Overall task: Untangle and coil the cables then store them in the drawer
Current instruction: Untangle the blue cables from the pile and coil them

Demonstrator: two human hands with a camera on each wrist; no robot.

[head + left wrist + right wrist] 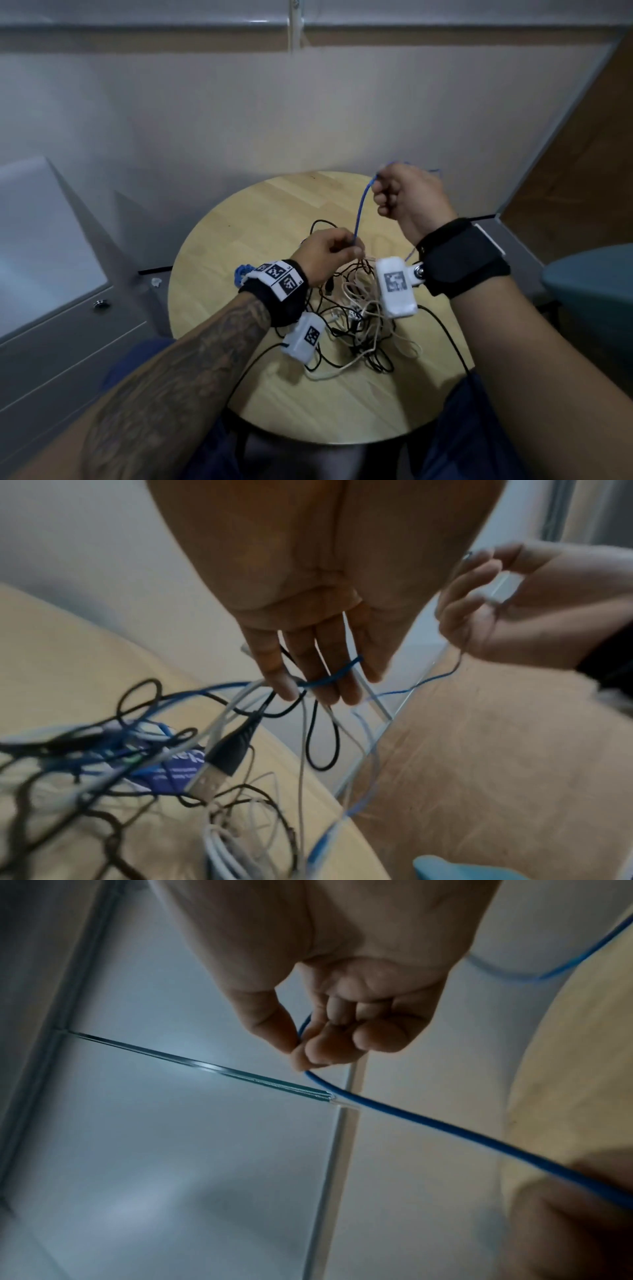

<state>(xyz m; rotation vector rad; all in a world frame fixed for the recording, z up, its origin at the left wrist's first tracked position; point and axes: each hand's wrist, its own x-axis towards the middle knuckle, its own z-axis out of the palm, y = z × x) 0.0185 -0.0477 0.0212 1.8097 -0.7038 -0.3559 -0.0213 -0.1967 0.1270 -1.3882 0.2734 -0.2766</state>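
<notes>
Blue cable (360, 209) stretched between right hand (406, 195), pinching it at 1 o'clock, and left hand (325, 255), gripping it above the tabletop (260, 212) tangle (356, 325); left wrist view alone shows a USB plug (212, 775)

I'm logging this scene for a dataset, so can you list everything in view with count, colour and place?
blue cable: one, blue, strung between both hands above the table
tangled cables: several, black and white, heaped mid-table
round table: one, light wood, centre
drawer cabinet: one, grey, left of the table
blue seat: one, teal, far right
wrist cameras: two, white, strapped under the wrists
left hand: holds the blue cable low
right hand: fingers pinch it, raised
</notes>
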